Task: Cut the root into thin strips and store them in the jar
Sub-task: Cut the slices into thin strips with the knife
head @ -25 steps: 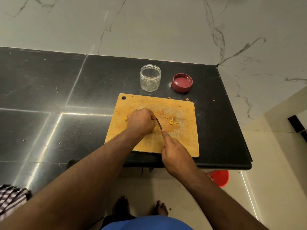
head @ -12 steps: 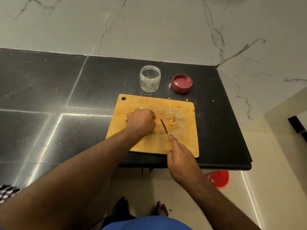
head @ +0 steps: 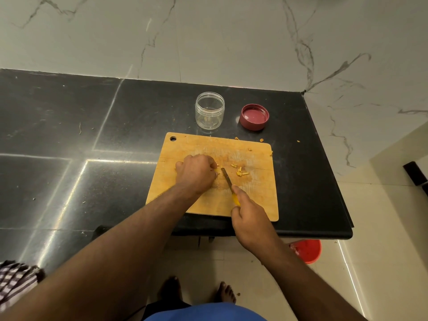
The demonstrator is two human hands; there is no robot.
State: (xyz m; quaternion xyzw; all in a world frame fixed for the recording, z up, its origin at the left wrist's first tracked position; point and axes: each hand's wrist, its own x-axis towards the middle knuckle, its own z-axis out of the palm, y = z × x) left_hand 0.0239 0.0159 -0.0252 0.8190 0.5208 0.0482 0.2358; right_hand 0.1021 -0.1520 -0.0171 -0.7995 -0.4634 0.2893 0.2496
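A wooden cutting board (head: 254, 200) lies on the black counter. My left hand (head: 195, 173) is curled over the yellow root on the board; the root is almost wholly hidden under its fingers. My right hand (head: 249, 216) grips a small knife (head: 227, 178) by its yellow handle, and the blade lies just right of my left fingertips. A few cut yellow strips (head: 239, 171) lie on the board right of the blade. A clear empty jar (head: 209, 112) stands open behind the board, its dark red lid (head: 254, 117) upside down beside it.
Small yellow scraps (head: 261, 140) lie on the black counter (head: 69, 140) near the board's far right corner. The counter ends just right of the board, with a red bucket (head: 306, 250) on the floor below. A marble wall rises behind. A striped cloth (head: 16, 278) shows at bottom left.
My right hand drew back toward me and the knife blade moved right, away from my left fingers. My left hand stayed on the root.
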